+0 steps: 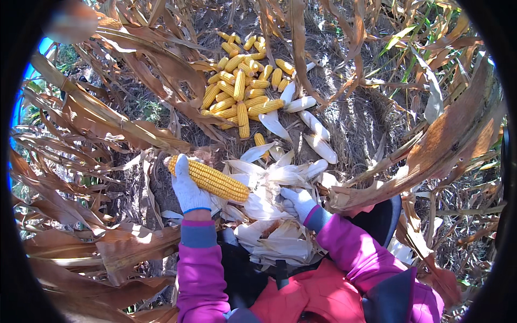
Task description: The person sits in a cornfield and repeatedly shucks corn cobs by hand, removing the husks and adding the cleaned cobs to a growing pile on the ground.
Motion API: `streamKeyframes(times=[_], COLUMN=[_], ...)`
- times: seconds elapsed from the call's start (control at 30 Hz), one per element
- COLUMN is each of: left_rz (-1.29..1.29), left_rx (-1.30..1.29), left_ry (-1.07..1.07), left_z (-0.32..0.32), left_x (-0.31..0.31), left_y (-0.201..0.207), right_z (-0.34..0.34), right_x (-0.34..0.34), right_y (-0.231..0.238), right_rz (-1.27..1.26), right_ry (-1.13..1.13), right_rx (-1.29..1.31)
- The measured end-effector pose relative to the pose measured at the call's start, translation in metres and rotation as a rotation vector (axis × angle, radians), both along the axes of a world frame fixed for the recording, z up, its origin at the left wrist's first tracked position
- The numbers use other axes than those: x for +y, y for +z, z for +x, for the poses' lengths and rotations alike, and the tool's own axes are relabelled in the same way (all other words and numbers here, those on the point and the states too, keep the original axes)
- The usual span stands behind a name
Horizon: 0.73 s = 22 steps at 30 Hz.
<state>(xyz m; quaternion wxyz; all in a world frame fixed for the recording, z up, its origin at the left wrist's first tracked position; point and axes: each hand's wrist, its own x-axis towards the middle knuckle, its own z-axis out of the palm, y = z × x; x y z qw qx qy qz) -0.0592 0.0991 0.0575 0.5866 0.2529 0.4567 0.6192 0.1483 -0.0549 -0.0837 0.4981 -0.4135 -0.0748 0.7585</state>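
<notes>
My left hand point(186, 188), in a white knitted glove with a blue cuff edge, is closed around a bare yellow ear of corn point(215, 182). The ear slants down to the right, its husk gone. My right hand point(298, 202), gloved too, has its fingers curled beside a heap of pale corn husks point(280, 237) in front of my body. What those fingers hold, if anything, cannot be made out. Farther off, a pile of husked corn ears point(239, 81) lies on the ground.
Several ears still in pale husks point(315, 126) lie right of the pile. A partly covered yellow ear point(260, 141) lies nearer me. Dry corn stalks point(102, 113) lean in from the left, and a broad dried leaf point(425, 161) arches on the right, close to my right arm.
</notes>
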Motion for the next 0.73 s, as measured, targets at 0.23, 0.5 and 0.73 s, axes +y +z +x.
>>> streamKeyframes(times=[0.23, 0.5, 0.73], left_rz=[0.122, 0.039, 0.0], left_rx=[0.188, -0.05, -0.237], left_ry=[-0.146, -0.349, -0.34], left_z=[0.012, 0.026, 0.017], left_x=[-0.007, -0.019, -0.017], left_y=[-0.005, -0.022, -0.015], right_z=[0.001, -0.038, -0.035], right_x=[0.032, 0.067, 0.038], right_y=[0.051, 0.066, 0.057], right_rz=[0.614, 0.661, 0.514], right_ry=[0.013, 0.209, 0.275], right_rx=[-1.374, -0.579, 0.13])
